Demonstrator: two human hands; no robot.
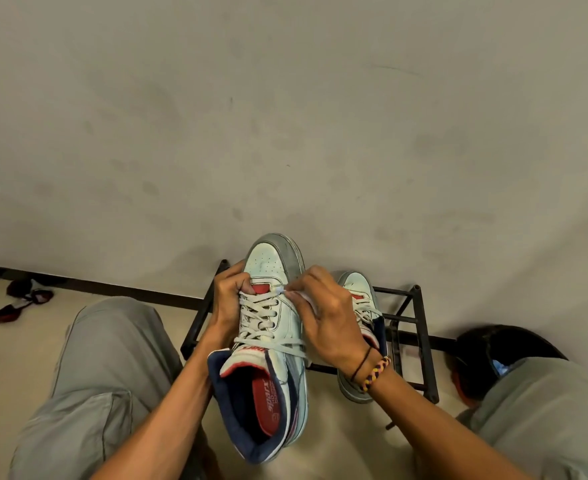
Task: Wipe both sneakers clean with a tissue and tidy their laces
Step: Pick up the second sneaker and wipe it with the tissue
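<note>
Head view: left hand (230,299) is gripping the raised sneaker (271,341) by its side; right hand (327,317) is pinching its lace (280,289) and a tissue (306,299); second sneaker (361,299) is resting on the black rack (420,341).

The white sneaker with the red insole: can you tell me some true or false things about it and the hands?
1. The left hand grips the white lace-up sneaker with the red insole from its side. True.
2. The right hand pinches something white at the sneaker's laces. True; tissue or lace tip, I cannot tell.
3. The second white sneaker lies on the person's lap. False: it sits on the black metal shoe rack.
4. The held sneaker's toe points toward the person. False: the toe points away, toward the wall.
5. The right wrist wears a braided yellow and dark bracelet. True.
</note>
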